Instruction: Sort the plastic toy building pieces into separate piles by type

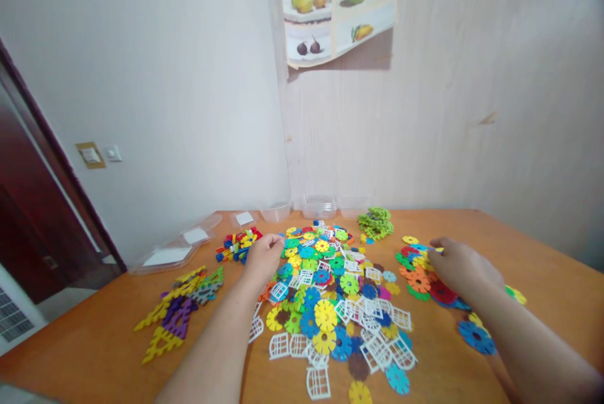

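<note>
A big heap of coloured plastic flower discs and white lattice pieces point(337, 303) covers the middle of the orange wooden table point(94, 353). My left hand point(263, 257) rests curled at the heap's far left edge, beside a small pile of red, blue and yellow bricks point(238, 244); whether it holds a piece is hidden. My right hand point(460, 269) lies palm down over a smaller group of discs point(418, 275) on the right, its fingertips touching a yellow piece there.
A stack of green discs point(376, 222) sits at the back. Yellow, purple and grey triangular lattice pieces point(177, 316) lie at the left. Clear plastic tubs point(319, 206) and lids point(167, 257) line the back left edge. Loose discs point(476, 336) lie by my right forearm.
</note>
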Tool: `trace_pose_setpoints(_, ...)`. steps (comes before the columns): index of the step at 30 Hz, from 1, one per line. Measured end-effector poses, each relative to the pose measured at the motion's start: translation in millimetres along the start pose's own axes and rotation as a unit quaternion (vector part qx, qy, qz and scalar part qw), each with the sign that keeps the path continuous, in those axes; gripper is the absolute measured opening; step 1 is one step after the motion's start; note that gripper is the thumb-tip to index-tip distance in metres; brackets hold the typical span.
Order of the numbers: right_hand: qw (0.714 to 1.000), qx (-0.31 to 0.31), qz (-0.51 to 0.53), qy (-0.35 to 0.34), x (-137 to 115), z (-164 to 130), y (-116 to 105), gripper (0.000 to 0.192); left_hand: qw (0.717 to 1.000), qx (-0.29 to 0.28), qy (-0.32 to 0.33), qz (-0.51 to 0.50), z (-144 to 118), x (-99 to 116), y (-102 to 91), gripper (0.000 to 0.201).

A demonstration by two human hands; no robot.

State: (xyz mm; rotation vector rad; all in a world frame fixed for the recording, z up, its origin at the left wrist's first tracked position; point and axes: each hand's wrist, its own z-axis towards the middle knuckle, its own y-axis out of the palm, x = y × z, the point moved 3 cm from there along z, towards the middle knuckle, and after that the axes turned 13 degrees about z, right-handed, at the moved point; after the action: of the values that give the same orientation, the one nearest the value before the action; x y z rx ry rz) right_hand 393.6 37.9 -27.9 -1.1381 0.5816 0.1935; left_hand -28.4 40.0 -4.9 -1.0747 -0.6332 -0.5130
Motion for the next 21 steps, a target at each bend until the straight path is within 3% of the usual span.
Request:
trace_pose_setpoints(6, 0.998, -0.016, 0.035, -0.052, -32.7, -15.0, 1.3, 0.048, 0.997, -0.014, 0.002, 0.072, 4.9, -15.0, 7.8, 0.029)
trace_pose_setpoints(11, 0.980, -0.046, 0.115, -0.157, -61.9, -33.5, 18.8, 0.038, 0.988, -0.011, 0.044, 0.148, 8.1, -24.9, 21.2, 0.026)
trace_pose_setpoints(16, 0.958, -0.107, 0.176, -0.200, -100.7, -49.9, 35.8, 0.036, 0.975, -0.003, 0.074, 0.210, 9.5, -29.3, 31.7, 0.023)
trace_pose_setpoints(21, 0.943, -0.162, 0.166, -0.237, -144.8, -36.5, 56.9, 0.037, 0.975, -0.019, 0.064, 0.210, 11.1, -33.3, 37.6, 0.030)
